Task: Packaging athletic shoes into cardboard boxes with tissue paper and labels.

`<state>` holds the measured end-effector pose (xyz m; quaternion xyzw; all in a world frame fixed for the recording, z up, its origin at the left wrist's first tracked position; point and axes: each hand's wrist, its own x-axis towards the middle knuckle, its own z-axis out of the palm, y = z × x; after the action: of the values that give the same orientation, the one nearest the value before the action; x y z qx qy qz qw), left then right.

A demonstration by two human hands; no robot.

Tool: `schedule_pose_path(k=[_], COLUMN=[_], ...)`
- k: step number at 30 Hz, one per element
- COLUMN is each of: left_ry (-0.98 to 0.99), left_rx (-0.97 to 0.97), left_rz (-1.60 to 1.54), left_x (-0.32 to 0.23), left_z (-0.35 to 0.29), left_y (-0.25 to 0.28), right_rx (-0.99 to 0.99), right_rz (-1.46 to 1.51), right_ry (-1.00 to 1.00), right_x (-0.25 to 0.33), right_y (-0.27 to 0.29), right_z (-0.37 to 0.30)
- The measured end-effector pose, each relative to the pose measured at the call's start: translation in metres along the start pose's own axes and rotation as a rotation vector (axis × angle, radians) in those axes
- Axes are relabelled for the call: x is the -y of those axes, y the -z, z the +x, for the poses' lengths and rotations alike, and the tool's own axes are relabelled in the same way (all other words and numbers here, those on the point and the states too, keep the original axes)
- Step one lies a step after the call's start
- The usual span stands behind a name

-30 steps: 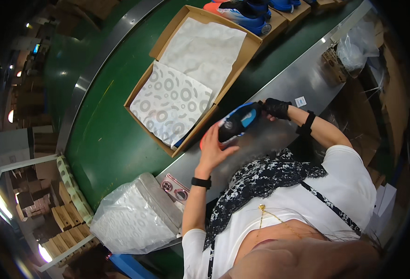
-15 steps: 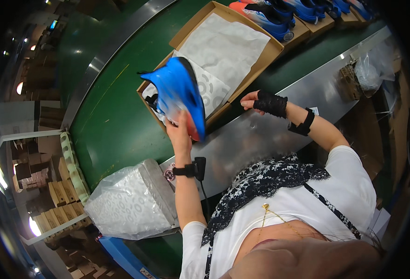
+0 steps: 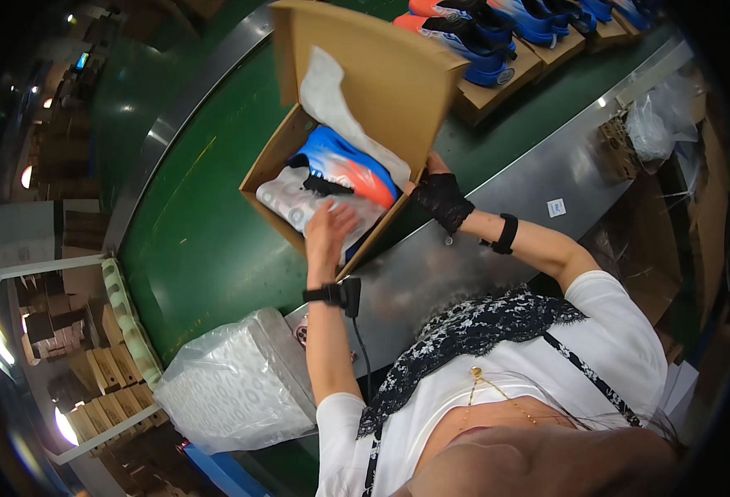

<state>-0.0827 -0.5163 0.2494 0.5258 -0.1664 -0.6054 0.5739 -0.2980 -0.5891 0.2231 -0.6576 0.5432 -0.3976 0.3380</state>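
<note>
A brown cardboard shoebox [image 3: 275, 149] lies on the green surface with its lid [image 3: 390, 70] raised. Inside is a blue and orange sports shoe [image 3: 350, 170] with black laces, and printed white tissue paper [image 3: 286, 199] lies beside it. Another strip of tissue stands up against the raised lid. My left hand [image 3: 329, 236] is over the box's near side, fingers loosely apart by the shoe and tissue, holding nothing. At the right corner, my right hand [image 3: 441, 195], in a black lace wrist cover, grips the lid near its hinge; some fingers are hidden behind the cardboard.
More blue and orange shoes [image 3: 473, 50] rest on boxes at the back right. A plastic-wrapped stack of printed tissue [image 3: 232, 385] sits left of me. A metal edge [image 3: 514, 199] runs along the near side, with a small white label [image 3: 555, 207] on it.
The shoe my left hand held has gone down into the box and been let go. The right hand has moved left to the box, and the lid has swung upright.
</note>
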Motion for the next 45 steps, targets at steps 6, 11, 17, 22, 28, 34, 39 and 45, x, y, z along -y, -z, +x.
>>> schedule_pose_path(k=[6, 11, 17, 22, 28, 34, 39, 45], left_ry=[-0.212, -0.300, -0.640, 0.009, 0.123, -0.021, -0.345, -0.409], left_rx=[-0.760, -0.474, -0.561, -0.301, -0.063, -0.074, -0.459, -0.632], left_rz=[0.054, 0.402, 0.627, 0.215, -0.299, -0.440, -0.629, -0.632], left_x=[-0.015, 0.033, 0.068, 0.027, -0.027, -0.049, -0.057, -0.004], left_z=[-0.052, -0.032, -0.032, -0.026, -0.042, -0.085, -0.188, -0.257], left_y=[0.032, 0.062, 0.053, 0.063, 0.027, 0.011, 0.025, 0.088], right_rx=[0.188, 0.314, 0.342, 0.416, 0.189, -0.037, 0.022, -0.197], right_rz=[-0.492, -0.683, -0.663, -0.654, -0.539, -0.301, -0.342, -0.410], right_ry=[0.627, 0.763, 0.759, 0.678, 0.992, 0.966, 0.892, 0.719], right_x=[0.010, 0.013, -0.004, 0.016, 0.093, 0.131, 0.043, -0.001], right_y=[0.009, -0.003, 0.007, 0.018, 0.038, 0.072, 0.100, 0.132], right_z=[-0.002, -0.008, -0.013, 0.010, 0.071, 0.075, 0.083, 0.153])
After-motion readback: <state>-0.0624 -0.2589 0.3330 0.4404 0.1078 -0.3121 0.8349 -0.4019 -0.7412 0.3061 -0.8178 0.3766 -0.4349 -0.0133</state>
